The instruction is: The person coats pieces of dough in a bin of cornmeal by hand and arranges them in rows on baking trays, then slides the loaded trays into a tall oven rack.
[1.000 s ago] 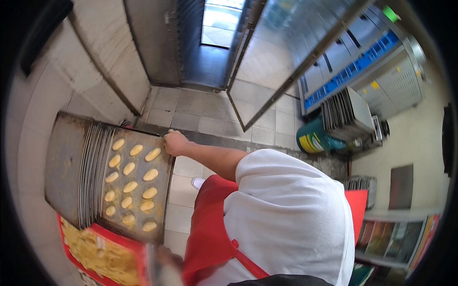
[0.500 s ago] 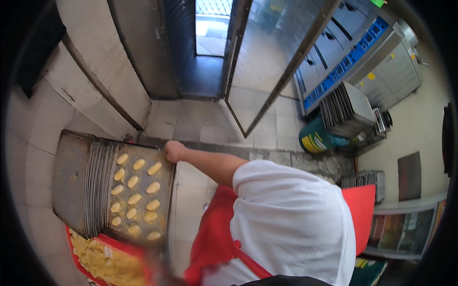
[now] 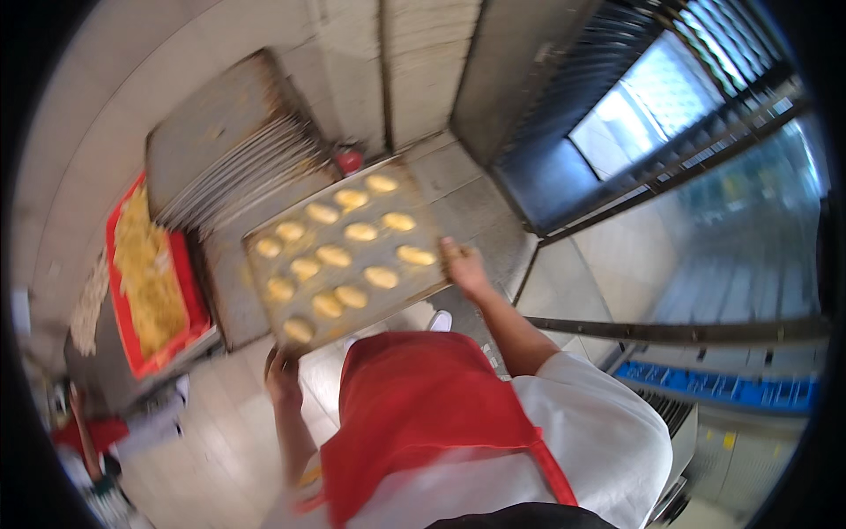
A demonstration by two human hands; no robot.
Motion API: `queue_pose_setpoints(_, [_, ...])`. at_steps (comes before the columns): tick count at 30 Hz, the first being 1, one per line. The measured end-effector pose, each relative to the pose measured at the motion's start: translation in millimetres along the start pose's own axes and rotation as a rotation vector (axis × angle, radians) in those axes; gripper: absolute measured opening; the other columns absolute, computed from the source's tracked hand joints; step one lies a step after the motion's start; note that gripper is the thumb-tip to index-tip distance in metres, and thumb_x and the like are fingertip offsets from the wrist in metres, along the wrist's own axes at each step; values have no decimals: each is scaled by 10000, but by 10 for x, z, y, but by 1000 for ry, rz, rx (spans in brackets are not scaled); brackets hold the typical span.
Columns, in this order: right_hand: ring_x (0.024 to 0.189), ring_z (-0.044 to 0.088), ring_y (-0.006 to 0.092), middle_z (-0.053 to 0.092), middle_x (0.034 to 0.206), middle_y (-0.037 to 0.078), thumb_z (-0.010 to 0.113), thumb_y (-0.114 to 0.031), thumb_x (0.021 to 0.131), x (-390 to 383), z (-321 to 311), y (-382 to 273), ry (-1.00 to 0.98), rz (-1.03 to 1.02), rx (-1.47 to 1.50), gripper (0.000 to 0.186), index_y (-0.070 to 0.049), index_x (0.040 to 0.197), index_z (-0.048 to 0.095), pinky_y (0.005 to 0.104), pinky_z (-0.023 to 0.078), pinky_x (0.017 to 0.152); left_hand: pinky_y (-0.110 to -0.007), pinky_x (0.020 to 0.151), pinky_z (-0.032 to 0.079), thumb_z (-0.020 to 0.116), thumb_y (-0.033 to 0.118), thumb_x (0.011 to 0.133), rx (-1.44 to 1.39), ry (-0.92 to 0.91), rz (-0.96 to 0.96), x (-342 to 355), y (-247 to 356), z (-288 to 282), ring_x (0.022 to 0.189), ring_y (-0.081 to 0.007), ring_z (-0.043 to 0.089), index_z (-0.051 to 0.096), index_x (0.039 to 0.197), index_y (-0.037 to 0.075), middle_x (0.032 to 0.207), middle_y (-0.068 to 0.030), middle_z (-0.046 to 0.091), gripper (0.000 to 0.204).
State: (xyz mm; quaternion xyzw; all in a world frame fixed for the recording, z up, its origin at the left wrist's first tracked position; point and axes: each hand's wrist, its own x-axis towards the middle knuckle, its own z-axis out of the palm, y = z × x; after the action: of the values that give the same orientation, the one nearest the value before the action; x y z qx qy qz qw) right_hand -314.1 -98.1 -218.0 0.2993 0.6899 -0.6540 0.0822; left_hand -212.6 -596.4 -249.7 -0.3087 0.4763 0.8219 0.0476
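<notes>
Between my two hands is a flat metal baking tray (image 3: 419, 280), carrying rows of oval yellow dough pieces (image 3: 360, 231). My right hand (image 3: 464, 267) is closed on the tray's right edge. My left hand (image 3: 280, 370) grips the near left corner, its fingers partly hidden there. The tray hangs tilted in the picture, in front of my red apron (image 3: 414, 406). Beyond and left of it leans a stack of dark metal trays (image 3: 251, 172), partly overlapped by a bare sheet (image 3: 211, 119). Under the held tray shows another bare tray surface (image 3: 231, 300).
A red bin (image 3: 198, 286) of yellow dough stands at left on a counter. At lower left is another person (image 3: 92, 436) in red. A framed glass door (image 3: 723, 229) stands at right, near a blue-panelled oven (image 3: 723, 386). A red round object (image 3: 350, 160) sits by the wall.
The tray with the dough pieces has come off the tray stack toward my body, now held in both hands. My view has turned left, bringing the other person into sight.
</notes>
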Motion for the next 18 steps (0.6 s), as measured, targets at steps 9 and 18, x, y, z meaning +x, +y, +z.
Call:
queue_pose_setpoints(9, [779,626,98,711,893,6,572,-426,1112,16,-1500,49,87,-94,162,447,-14,1056,735,286,504,704,-403,1136,475,579,17,947,19,-363,24,-624,-381,1566,1365,-218,532,414,1569,4,1494,-116,537,644])
queue_pose_setpoints(18, [1335,626,344,577,1509,188,675,-252,1015,-619,-2803,-837,-281,-470,1108,648,-3,1558,426,478,545,1084,-482,1213,383,701,54,913,501,-707,403,156,130,3929,1410,-317,529,423,1572,-42,1520,-167,557,722])
